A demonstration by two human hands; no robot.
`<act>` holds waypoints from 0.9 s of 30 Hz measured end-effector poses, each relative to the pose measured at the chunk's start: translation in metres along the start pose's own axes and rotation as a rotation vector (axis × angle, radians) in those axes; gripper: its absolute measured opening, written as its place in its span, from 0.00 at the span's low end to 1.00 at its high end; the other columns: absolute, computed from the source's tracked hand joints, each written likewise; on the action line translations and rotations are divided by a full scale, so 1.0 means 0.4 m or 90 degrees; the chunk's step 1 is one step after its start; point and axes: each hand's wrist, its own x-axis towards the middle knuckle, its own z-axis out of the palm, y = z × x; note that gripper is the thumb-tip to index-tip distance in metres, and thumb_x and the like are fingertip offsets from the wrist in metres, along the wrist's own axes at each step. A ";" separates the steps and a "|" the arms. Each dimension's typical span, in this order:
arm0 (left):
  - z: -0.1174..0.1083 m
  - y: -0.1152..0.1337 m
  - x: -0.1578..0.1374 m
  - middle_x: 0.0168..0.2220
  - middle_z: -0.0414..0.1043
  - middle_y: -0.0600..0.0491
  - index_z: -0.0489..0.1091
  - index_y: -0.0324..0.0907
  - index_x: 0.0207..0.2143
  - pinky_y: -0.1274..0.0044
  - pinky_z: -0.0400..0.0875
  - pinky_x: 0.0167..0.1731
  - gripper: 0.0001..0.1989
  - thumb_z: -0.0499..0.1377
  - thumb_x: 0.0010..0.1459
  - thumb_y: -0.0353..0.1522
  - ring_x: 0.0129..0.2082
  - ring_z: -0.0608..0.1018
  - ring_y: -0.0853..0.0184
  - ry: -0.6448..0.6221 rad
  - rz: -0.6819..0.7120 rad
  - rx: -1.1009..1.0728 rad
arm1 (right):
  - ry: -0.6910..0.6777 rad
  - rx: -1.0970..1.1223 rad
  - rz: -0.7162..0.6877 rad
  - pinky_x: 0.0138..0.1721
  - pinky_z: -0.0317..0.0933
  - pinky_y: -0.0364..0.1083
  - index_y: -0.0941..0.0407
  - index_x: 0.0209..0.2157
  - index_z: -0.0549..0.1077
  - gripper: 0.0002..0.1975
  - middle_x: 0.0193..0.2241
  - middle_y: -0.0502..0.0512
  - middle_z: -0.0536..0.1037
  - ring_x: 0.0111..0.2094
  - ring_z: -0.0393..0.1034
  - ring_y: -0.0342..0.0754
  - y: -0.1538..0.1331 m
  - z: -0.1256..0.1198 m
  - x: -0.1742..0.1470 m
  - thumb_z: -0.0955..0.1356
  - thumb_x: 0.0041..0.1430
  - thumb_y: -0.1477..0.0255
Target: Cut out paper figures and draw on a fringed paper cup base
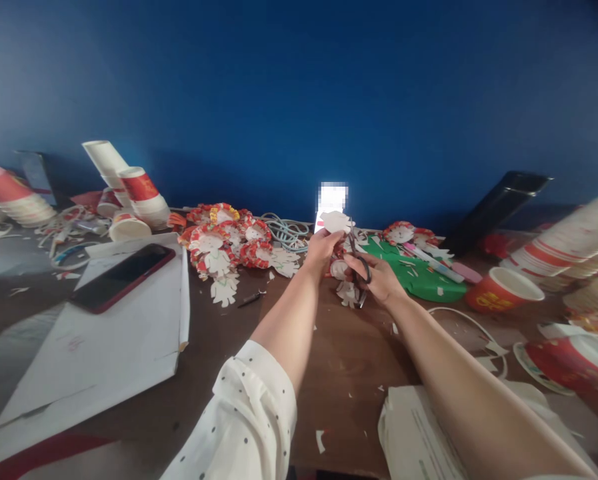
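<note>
Out in front of me, my left hand pinches a white paper cutout with an uneven edge. My right hand is closed round the dark handles of a pair of scissors. The scissor blades point up and lie against the right side of the paper; whether they are cutting into it I cannot tell. Below the hands, a white paper figure rests on the brown table. To the left lies a heap of red-and-white paper crafts with white cut-out figures.
A dark phone lies on a white box at left. Stacked paper cups stand behind it. On the right are a green sheet, a red cup, a black bottle and a paper stack. Scraps litter the table.
</note>
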 end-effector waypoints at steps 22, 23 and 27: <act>-0.009 -0.012 0.013 0.25 0.73 0.55 0.71 0.38 0.32 0.79 0.66 0.29 0.11 0.67 0.46 0.30 0.26 0.74 0.72 -0.047 0.033 0.022 | 0.037 -0.042 -0.016 0.20 0.55 0.43 0.55 0.29 0.79 0.21 0.19 0.50 0.74 0.19 0.66 0.44 0.004 -0.003 0.004 0.75 0.44 0.51; -0.008 -0.011 0.011 0.25 0.73 0.55 0.71 0.38 0.32 0.80 0.66 0.30 0.10 0.67 0.46 0.29 0.26 0.75 0.72 -0.048 0.031 0.018 | 0.037 -0.047 -0.018 0.20 0.55 0.43 0.55 0.29 0.79 0.21 0.18 0.50 0.74 0.19 0.66 0.44 0.006 -0.004 0.005 0.75 0.44 0.51; -0.008 -0.010 0.009 0.26 0.74 0.54 0.70 0.38 0.31 0.80 0.67 0.30 0.10 0.67 0.45 0.30 0.28 0.76 0.71 -0.046 0.025 0.013 | 0.039 -0.054 -0.011 0.19 0.56 0.43 0.55 0.27 0.78 0.20 0.18 0.50 0.73 0.19 0.66 0.44 0.010 -0.007 0.009 0.75 0.44 0.51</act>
